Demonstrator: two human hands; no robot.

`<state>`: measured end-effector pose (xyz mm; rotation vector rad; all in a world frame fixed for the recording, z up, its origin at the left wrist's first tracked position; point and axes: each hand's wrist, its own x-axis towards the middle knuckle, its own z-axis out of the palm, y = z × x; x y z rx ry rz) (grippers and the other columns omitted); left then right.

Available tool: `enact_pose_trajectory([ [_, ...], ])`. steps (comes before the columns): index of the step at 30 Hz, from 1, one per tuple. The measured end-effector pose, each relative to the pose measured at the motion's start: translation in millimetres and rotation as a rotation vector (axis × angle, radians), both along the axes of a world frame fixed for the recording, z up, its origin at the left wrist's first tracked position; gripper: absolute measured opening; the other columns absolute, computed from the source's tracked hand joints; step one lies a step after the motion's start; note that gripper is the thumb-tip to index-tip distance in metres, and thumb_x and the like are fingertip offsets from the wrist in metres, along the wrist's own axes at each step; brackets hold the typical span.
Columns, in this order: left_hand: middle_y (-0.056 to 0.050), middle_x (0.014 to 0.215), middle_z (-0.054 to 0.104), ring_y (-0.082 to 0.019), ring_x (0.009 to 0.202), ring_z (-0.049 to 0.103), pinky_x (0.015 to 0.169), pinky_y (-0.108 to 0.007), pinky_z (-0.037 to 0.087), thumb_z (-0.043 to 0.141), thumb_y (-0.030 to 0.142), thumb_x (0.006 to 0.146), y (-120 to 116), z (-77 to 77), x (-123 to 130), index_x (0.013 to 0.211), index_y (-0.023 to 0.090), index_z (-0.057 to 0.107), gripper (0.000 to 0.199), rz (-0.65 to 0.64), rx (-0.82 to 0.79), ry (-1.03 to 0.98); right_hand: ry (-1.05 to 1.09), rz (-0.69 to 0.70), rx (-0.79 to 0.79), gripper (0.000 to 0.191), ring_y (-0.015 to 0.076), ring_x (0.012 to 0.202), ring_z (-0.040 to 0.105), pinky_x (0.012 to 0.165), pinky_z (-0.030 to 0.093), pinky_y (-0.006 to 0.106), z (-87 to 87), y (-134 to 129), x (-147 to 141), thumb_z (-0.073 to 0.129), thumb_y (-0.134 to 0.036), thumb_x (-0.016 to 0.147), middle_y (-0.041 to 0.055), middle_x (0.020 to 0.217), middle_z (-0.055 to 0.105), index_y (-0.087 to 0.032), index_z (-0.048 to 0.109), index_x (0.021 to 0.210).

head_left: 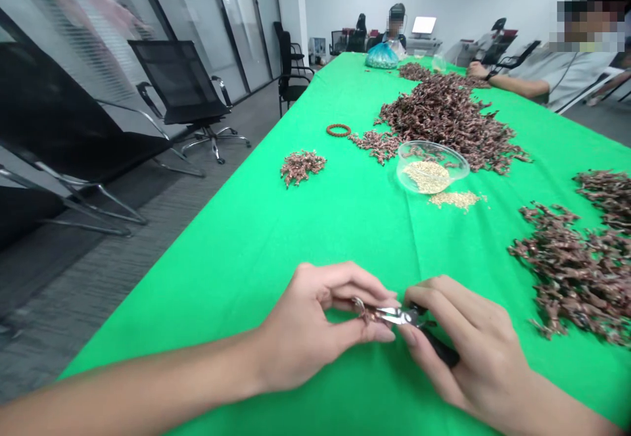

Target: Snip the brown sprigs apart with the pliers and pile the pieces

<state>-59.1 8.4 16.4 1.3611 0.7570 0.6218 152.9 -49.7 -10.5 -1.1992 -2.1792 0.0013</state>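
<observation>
Over the near part of the green cloth, my left hand point(315, 321) pinches a small brown twisted piece point(363, 311) between thumb and fingers. Black-handled pliers point(407, 317) are gripped in my right hand point(468, 337), their metal jaws pointing left and meeting the brown piece at my left fingertips. Whether the jaws are closed on it is hard to tell. Beyond my hands, a clear round bowl point(458, 168) holds small pale gold bits, with more of them point(457, 199) spilled beside it. A small heap of brown pieces point(302, 166) lies at the left.
A large brown heap point(444, 114) covers the table's middle, with another point(574, 271) at right. A reddish-brown ring point(338, 131) and a blue bag point(382, 56) lie farther off. One person's arm point(517, 86) rests at the right edge; another person sits at the far end. Chairs point(180, 81) stand left.
</observation>
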Motion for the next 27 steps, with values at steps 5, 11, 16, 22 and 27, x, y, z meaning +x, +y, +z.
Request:
enact_pose_trajectory([
  [5,-0.005,0.099,0.080,-0.018,0.093,0.076,0.085,-0.024,0.059,0.085,0.018,0.070,0.4,2.9,0.3,0.094,0.015,0.071,0.028,-0.015,-0.100,-0.018,-0.057,0.033,0.025,0.014,0.0182,0.068,0.055,0.058,0.043,0.031,-2.2,0.4,4.4,0.059,-0.025,0.091,0.0080,0.083,0.061,-0.015,0.056,0.100],
  [11,-0.004,0.098,0.080,-0.018,0.092,0.076,0.084,-0.022,0.058,0.087,0.013,0.066,1.2,3.0,0.2,0.093,0.015,0.071,0.031,-0.027,-0.131,-0.002,-0.111,0.072,0.065,0.010,0.0177,0.067,0.054,0.057,0.041,0.030,1.0,2.9,6.6,0.060,-0.024,0.091,0.0072,0.082,0.061,-0.016,0.054,0.094],
  [16,-0.005,0.097,0.080,-0.018,0.092,0.075,0.083,-0.023,0.059,0.086,0.017,0.068,-0.3,0.9,-0.2,0.093,0.014,0.071,0.030,-0.045,-0.146,0.009,-0.164,0.085,0.113,0.011,0.0179,0.066,0.054,0.054,0.038,0.030,4.0,3.2,7.2,0.057,-0.027,0.092,0.0063,0.078,0.061,-0.018,0.053,0.089],
  [22,-0.004,0.095,0.080,-0.019,0.090,0.076,0.083,-0.024,0.060,0.086,0.016,0.068,-3.3,-2.2,0.5,0.090,0.015,0.071,0.026,0.027,-0.117,-0.002,-0.121,0.053,0.068,0.009,0.0156,0.060,0.049,0.051,0.035,0.028,-0.8,-0.7,3.7,0.056,-0.025,0.093,0.0042,0.073,0.057,-0.016,0.054,0.094],
  [27,-0.003,0.093,0.081,-0.019,0.089,0.077,0.083,-0.025,0.062,0.082,0.013,0.072,-6.8,-6.0,1.3,0.089,0.016,0.072,0.019,0.104,-0.027,-0.025,-0.071,0.035,-0.030,0.013,0.0137,0.055,0.044,0.050,0.034,0.027,-4.8,-2.4,-0.7,0.054,-0.025,0.095,0.0007,0.068,0.051,-0.015,0.055,0.102],
])
